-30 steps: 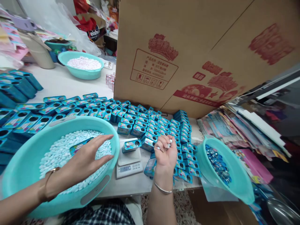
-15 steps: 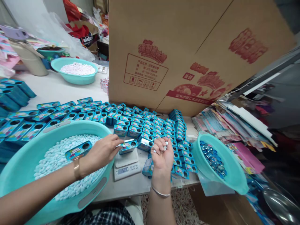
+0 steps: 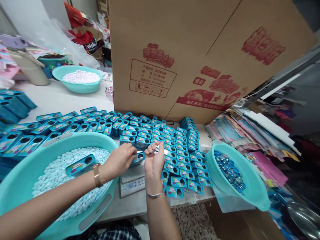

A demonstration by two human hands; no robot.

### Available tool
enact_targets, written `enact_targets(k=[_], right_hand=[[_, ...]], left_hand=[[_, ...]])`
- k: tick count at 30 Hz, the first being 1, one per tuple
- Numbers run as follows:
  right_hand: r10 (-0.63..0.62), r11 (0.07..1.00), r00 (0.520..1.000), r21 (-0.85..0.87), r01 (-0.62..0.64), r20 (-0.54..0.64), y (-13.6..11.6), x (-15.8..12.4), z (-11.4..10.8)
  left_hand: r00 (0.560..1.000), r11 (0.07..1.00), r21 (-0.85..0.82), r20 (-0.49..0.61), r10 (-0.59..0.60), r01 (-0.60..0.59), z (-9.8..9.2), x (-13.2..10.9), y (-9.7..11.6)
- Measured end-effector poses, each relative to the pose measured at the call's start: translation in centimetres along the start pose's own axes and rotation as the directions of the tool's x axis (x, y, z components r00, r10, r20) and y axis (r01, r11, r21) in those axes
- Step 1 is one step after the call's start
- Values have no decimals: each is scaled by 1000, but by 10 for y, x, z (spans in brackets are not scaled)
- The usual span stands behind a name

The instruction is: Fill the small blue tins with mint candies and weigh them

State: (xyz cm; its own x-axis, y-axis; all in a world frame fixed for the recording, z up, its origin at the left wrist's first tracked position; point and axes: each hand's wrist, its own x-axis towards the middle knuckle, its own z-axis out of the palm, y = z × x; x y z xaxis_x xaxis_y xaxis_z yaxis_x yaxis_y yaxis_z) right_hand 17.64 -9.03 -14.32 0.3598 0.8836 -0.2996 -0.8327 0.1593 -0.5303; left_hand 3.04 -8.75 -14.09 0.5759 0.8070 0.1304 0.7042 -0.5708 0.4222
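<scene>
My left hand (image 3: 119, 161) pinches a small blue tin (image 3: 138, 157) that rests on a white scale (image 3: 131, 180). My right hand (image 3: 153, 159) is closed around a few white tablets (image 3: 156, 148), held right beside the tin's round hole. A large teal basin (image 3: 23, 173) at the lower left holds many white tablets, with another blue tin (image 3: 80, 164) lying on top of them. Rows of the same blue tins (image 3: 172, 146) cover the table behind and to the right of the scale.
A big cardboard box (image 3: 200, 56) stands behind the tins. A teal basin of blue lids (image 3: 250, 186) hangs off the table's right edge. A second basin of white tablets (image 3: 80, 80) sits far left, with stacked tins (image 3: 12, 103) and printed sheets (image 3: 240, 133) around.
My left hand left the basin and took hold of the tin on the scale. My right hand moved left with the tablets to the tin's hole.
</scene>
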Motion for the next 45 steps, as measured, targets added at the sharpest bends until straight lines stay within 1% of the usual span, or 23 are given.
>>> enact_targets(k=[5, 8, 13, 17, 21, 25, 28, 31, 34, 37, 39, 41, 43, 45], right_hand=[[-13, 1000, 999, -21, 12, -49, 7, -1, -1], [-10, 1000, 997, -15, 8, -79, 6, -2, -2], [40, 999, 992, 38, -36, -119, 5, 1, -3], [39, 997, 993, 75, -32, -107, 3, 2, -6], [69, 994, 993, 86, -61, -95, -7, 2, -9], [58, 996, 998, 74, -57, -21, -20, 0, -11], [55, 995, 998, 78, -55, 5, -23, -2, -9], [85, 987, 996, 134, -83, -13, -22, -4, -6], [116, 980, 993, 165, -109, -34, -19, -6, -4], [158, 978, 986, 144, -149, -55, -16, -9, -1], [163, 981, 984, 119, -153, -75, -13, -11, 1], [146, 986, 986, 100, -137, -87, -11, -12, 2], [127, 989, 987, 88, -119, -94, -9, -13, 2], [128, 989, 986, 91, -118, -108, -9, -13, 1]], left_hand=[[1000, 990, -136, 6, -30, 30, 7, 13, 4], [999, 982, -182, 9, -42, 43, 10, 16, 4], [997, 976, -213, -55, -50, 37, 6, 14, 8], [997, 974, -228, -77, -30, 12, 2, 15, 11], [995, 977, -213, -93, -43, 22, -3, 17, 7], [994, 977, -210, -100, -49, 27, -11, 14, 4], [995, 975, -220, -100, -19, -3, -14, 9, 8], [994, 975, -221, -106, 15, -39, -15, 7, 14], [990, 976, -200, -132, 56, -82, -15, 8, 20], [983, 983, -119, -141, 121, -138, -15, 11, 25], [981, 987, -30, -122, 154, -159, -14, 14, 29], [983, 987, 47, -98, 156, -152, -12, 17, 33], [986, 986, 83, -73, 148, -142, -11, 21, 35], [988, 986, 85, -49, 148, -143, -10, 23, 37]])
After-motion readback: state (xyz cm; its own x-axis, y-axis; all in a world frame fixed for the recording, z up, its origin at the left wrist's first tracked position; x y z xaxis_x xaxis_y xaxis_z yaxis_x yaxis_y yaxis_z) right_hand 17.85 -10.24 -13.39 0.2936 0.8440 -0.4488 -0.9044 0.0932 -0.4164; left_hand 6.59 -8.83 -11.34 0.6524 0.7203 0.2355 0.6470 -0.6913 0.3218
